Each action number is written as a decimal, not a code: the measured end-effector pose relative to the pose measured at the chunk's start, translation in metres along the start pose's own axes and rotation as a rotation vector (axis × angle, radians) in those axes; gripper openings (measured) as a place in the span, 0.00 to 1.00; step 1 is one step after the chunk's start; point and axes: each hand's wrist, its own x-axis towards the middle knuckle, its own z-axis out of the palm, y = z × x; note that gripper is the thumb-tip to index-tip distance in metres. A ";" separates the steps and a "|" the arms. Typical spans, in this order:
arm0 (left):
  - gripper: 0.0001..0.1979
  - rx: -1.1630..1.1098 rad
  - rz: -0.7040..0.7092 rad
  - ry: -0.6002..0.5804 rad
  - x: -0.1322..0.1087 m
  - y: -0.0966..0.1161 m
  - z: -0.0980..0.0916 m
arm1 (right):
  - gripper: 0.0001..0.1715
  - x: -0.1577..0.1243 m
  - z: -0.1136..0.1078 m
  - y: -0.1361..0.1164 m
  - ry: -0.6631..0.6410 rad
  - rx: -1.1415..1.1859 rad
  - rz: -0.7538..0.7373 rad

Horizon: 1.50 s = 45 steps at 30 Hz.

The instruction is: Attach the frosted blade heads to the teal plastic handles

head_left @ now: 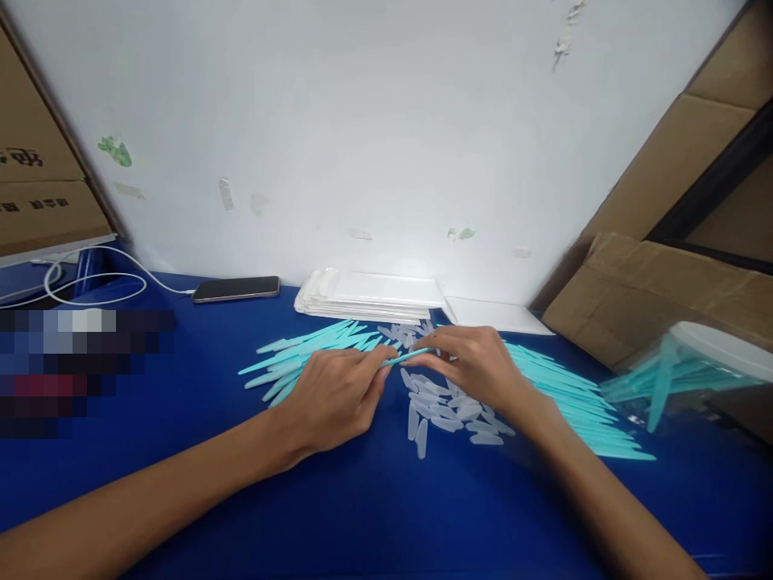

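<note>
Between my two hands is one slim turquoise eyebrow razor (408, 356), held roughly level above the table. My left hand (341, 395) pinches its left end between thumb and fingers. At the other end, the fingers of my right hand (477, 358) close on it; whether a cap is there is hidden. Many translucent blade caps (444, 411) lie loose below and behind the hands. A fanned pile of turquoise razors (283, 366) spreads beside my left hand. Another pile of turquoise razors (573, 403) lies under and right of my right wrist.
White flat packets (374, 294) are stacked against the white wall (374, 145). A phone (235, 289) with a white cable (150, 278) lies back left. At right stand a clear tub (694, 379) of turquoise razors and a cardboard box (616, 298). Blue covers the table (338, 515).
</note>
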 end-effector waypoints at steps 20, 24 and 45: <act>0.13 0.054 0.079 -0.302 -0.003 0.010 -0.002 | 0.14 -0.015 -0.023 0.063 -0.319 -0.532 0.628; 0.16 0.052 0.043 -0.297 0.000 0.013 -0.004 | 0.12 -0.026 -0.018 0.081 -0.406 -0.479 0.623; 0.20 0.022 0.234 -0.293 -0.004 0.005 0.007 | 0.08 -0.032 0.012 0.095 -0.483 -0.428 0.428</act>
